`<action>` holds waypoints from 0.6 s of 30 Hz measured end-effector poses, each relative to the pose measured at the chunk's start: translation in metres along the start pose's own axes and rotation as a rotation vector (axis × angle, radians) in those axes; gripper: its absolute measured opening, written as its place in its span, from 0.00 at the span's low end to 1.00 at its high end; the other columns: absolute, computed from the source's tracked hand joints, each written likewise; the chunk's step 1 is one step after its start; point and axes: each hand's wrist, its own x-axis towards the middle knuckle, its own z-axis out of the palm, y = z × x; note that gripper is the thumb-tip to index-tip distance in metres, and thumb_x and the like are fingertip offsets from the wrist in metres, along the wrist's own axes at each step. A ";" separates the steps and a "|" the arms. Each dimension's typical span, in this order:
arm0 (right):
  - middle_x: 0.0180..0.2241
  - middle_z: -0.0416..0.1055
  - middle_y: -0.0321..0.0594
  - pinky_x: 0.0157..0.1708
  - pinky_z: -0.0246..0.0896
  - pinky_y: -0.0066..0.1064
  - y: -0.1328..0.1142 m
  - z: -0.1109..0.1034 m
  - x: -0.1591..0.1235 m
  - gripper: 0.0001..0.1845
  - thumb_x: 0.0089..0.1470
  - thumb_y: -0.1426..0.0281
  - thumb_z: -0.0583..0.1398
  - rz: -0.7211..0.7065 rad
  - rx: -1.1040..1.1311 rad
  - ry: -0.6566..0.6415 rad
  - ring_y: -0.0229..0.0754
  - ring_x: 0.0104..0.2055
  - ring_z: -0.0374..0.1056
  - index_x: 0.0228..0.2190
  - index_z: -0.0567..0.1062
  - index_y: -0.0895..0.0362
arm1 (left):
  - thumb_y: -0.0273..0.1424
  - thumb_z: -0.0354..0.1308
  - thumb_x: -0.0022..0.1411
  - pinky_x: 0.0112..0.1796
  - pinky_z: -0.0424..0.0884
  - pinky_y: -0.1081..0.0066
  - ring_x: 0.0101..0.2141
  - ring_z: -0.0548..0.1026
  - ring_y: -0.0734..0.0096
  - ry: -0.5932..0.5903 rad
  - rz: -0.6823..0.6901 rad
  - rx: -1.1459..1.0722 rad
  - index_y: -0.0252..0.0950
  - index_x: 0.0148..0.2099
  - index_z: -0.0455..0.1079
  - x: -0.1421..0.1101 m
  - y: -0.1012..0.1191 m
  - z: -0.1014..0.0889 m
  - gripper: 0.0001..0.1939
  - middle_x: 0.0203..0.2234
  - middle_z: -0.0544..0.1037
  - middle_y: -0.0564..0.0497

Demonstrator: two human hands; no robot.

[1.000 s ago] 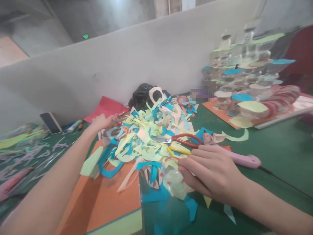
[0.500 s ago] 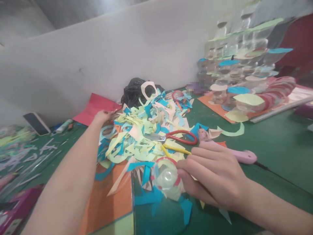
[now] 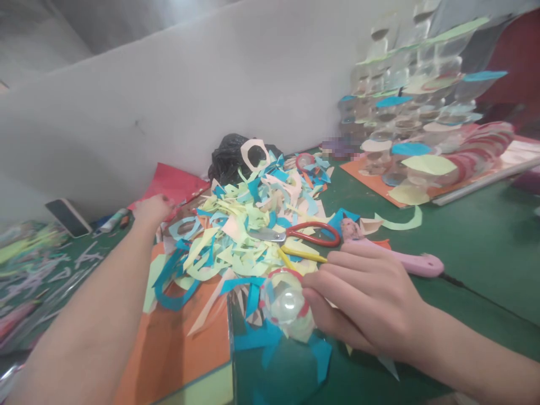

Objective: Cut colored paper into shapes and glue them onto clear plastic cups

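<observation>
My right hand [image 3: 371, 298] is closed, thumb and fingers pinching the red-marked rim of a small clear plastic cup [image 3: 283, 301]. Past its knuckles lie a pink glue gun [image 3: 405, 260] with a black cord and scissors with red handles [image 3: 314, 233]. A yellow-handled tool [image 3: 304, 255] pokes out just behind the cup. On the far left side, my left hand [image 3: 152, 209] reaches over to the red paper sheet [image 3: 175, 185]; its fingers are mostly hidden and blurred. Between the hands spreads a heap of coloured paper scraps [image 3: 248, 211].
Stacked clear cups with paper discs [image 3: 405, 107] stand at the back right on an orange board [image 3: 367, 183]. A black plastic bag [image 3: 228, 157] rests against the wall. An orange sheet [image 3: 185, 349] lies in front, and a phone-like dark slab [image 3: 68, 217] leans at left.
My left hand has moved left and slightly down, off the edge of the scraps toward the red paper. A blue paper ring shows more fully. My right hand keeps the cup in nearly the same place.
</observation>
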 end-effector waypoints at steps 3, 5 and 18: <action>0.16 0.62 0.31 0.21 0.48 0.32 0.000 0.001 0.000 0.14 0.62 0.75 0.52 -0.007 -0.010 0.000 0.35 0.19 0.55 0.25 0.70 0.55 | 0.42 0.57 0.57 0.50 0.66 0.52 0.54 0.71 0.46 0.001 -0.031 0.067 0.32 0.50 0.72 -0.001 0.002 0.003 0.24 0.54 0.74 0.33; 0.16 0.62 0.31 0.21 0.48 0.32 0.001 0.001 0.000 0.15 0.62 0.75 0.52 -0.010 -0.015 -0.005 0.34 0.19 0.54 0.24 0.70 0.55 | 0.44 0.55 0.58 0.48 0.68 0.56 0.53 0.72 0.48 0.008 -0.018 0.081 0.33 0.50 0.73 -0.001 0.006 0.005 0.24 0.53 0.75 0.34; 0.16 0.60 0.31 0.21 0.48 0.31 0.002 0.000 0.001 0.16 0.62 0.75 0.52 0.008 -0.029 0.000 0.34 0.19 0.53 0.23 0.69 0.56 | 0.44 0.54 0.61 0.48 0.67 0.60 0.53 0.72 0.46 0.000 0.071 0.037 0.33 0.55 0.71 0.000 0.029 0.010 0.26 0.53 0.75 0.35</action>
